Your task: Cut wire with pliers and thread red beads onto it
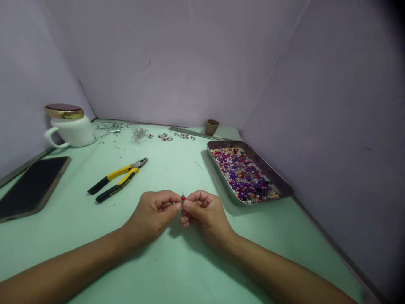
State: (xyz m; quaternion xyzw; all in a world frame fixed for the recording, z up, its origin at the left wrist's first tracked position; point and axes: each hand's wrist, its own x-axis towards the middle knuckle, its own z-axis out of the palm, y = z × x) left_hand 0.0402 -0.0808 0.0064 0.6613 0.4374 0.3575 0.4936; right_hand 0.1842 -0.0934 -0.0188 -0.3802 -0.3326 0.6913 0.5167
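Observation:
Between my fingertips is a small red bead (183,198) with a thin wire loop standing above it. My left hand (155,213) pinches the piece from the left, thumb and forefinger pressed together. From the other side my right hand (207,213) pinches it just below the bead, its other fingers curled under. The wire's lower part is hidden by the fingers. To the left of my hands lie yellow-and-black pliers (118,179), jaws pointing away to the right. A metal tray (226,183) of purple, red, white and gold beads sits to the right.
At the back lie tangled wire pieces (139,135) and several red-beaded wire pieces (165,137). A small brown cup (211,127) stands near thin rods (190,132). On the left are a white mug (74,133) with a gold-rimmed lid and a dark phone (31,185). Walls enclose the table.

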